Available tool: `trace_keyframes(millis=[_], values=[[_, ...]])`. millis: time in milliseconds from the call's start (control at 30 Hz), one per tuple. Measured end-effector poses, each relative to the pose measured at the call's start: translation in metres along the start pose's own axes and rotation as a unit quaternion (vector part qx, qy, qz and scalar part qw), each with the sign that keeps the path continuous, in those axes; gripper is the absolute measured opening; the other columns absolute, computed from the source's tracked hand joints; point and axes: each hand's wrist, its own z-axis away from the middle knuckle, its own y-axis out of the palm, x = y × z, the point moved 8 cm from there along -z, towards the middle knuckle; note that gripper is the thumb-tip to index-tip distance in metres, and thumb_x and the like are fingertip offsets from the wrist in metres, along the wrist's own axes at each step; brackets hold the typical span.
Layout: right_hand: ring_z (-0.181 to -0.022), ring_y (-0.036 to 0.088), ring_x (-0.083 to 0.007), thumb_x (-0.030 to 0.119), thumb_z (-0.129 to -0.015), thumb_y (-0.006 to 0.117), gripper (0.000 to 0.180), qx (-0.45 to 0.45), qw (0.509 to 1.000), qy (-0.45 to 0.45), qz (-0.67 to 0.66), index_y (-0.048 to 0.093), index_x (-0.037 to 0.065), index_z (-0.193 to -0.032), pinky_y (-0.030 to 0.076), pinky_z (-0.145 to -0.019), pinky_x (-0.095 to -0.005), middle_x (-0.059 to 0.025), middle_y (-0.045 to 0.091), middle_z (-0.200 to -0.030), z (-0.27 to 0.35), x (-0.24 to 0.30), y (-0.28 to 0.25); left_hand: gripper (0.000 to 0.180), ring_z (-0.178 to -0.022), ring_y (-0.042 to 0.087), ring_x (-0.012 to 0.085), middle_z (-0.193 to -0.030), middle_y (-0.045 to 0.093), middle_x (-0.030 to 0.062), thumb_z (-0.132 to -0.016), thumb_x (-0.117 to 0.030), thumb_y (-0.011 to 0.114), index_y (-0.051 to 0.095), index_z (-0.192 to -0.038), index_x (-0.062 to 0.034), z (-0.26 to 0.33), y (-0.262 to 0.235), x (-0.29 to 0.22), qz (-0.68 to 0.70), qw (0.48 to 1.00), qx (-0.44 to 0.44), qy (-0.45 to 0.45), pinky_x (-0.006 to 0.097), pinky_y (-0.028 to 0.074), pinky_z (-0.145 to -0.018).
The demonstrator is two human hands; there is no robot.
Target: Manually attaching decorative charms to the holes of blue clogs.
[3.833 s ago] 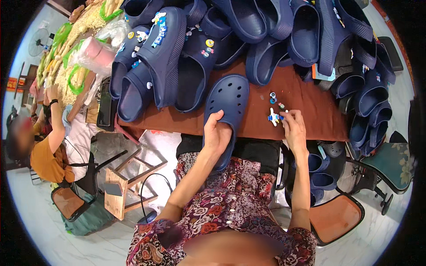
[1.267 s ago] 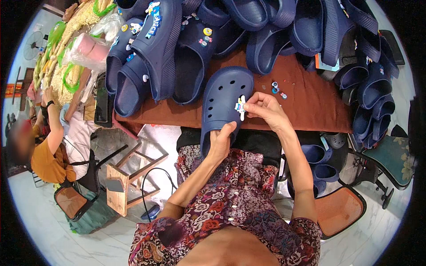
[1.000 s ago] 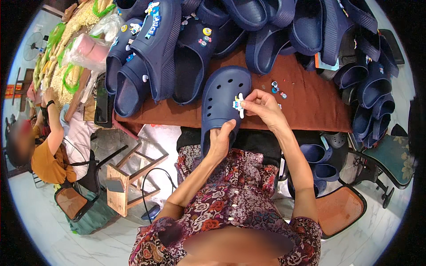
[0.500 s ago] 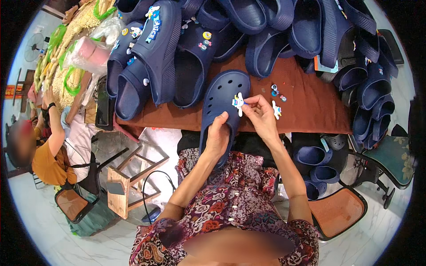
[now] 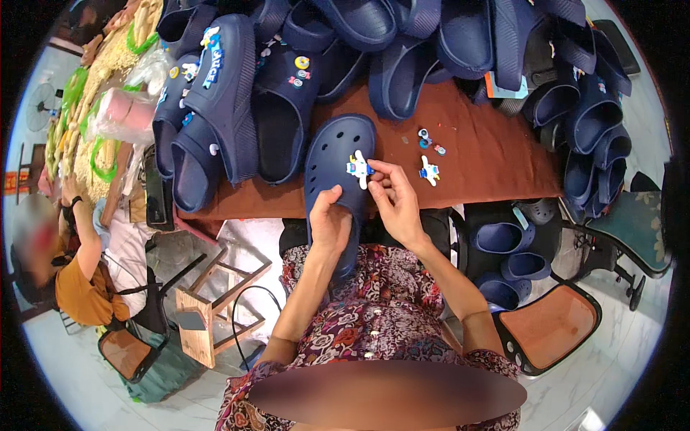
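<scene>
A navy clog [image 5: 329, 152] with round holes in its upper is in my left hand [image 5: 331, 221], toe pointing away from me. That hand is closed around the heel side, its thumb lying on the upper. The fingertips of my right hand [image 5: 397, 203] pinch the edge of a white and blue character shoe charm [image 5: 358, 169] over the right part of the upper. Whether its stem sits in a hole is hidden. On the brown cloth [image 5: 489, 154] to the right lie a similar white charm [image 5: 429, 171] and a few small charms [image 5: 425, 136].
Many navy clogs [image 5: 287, 108], some with charms, are piled along the far and right sides of the table. Other clogs [image 5: 501, 238] rest below its edge. A wooden stool [image 5: 195, 327] and orange-seated chair [image 5: 550, 327] stand nearby. A person [image 5: 90, 287] works at far left.
The whole view has shifted, so most of the tabletop appears farther left. My hands keep the clog and charm in about the same position relative to each other.
</scene>
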Motion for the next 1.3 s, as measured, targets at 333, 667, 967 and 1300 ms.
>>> trace_keyframes(millis=[333,667,967,1300], values=[[-0.086,0.059,-0.0116,0.005,-0.094,0.056,0.015,-0.168,0.974,-0.071,0.135,0.065,0.002,-0.105,0.048,-0.073,-0.0259,-0.0057,0.059,-0.095,-0.011,-0.014,-0.109,0.054,-0.120,0.052,0.0271,-0.130,0.055,0.0140,-0.079,-0.012,0.059,0.048,-0.129,0.0038,0.001,-0.010,0.005,-0.007,1.000,-0.008,0.004,0.040,0.035,-0.107],[-0.072,0.063,-0.0201,0.019,-0.090,0.064,0.021,-0.181,0.899,-0.013,0.399,0.066,0.003,-0.105,0.050,-0.066,-0.0328,-0.0123,0.062,-0.093,-0.029,-0.008,-0.134,0.055,-0.113,0.056,0.0296,-0.122,0.059,0.0145,-0.068,-0.004,0.055,0.051,-0.122,0.0047,-0.001,-0.012,0.011,0.036,0.999,-0.004,0.002,0.043,0.041,-0.103],[-0.072,0.064,-0.0215,0.018,-0.088,0.066,0.018,-0.158,0.907,-0.014,0.390,0.067,0.006,-0.101,0.050,-0.067,-0.0353,-0.0109,0.062,-0.091,-0.033,-0.012,-0.131,0.050,-0.110,0.058,0.0299,-0.117,0.061,0.0156,-0.068,0.002,0.054,0.054,-0.118,0.0069,0.000,-0.008,0.010,0.075,0.997,0.025,-0.001,0.042,0.044,-0.099],[-0.076,0.062,-0.0110,0.010,-0.091,0.063,0.013,-0.104,0.972,0.016,0.212,0.067,0.004,-0.101,0.048,-0.067,-0.0259,-0.0046,0.063,-0.094,-0.030,-0.009,-0.113,0.053,-0.106,0.060,0.0291,-0.114,0.061,0.0139,-0.066,0.005,0.052,0.053,-0.119,0.0068,-0.002,-0.024,0.022,0.077,0.997,0.022,-0.012,0.042,0.048,-0.094]])
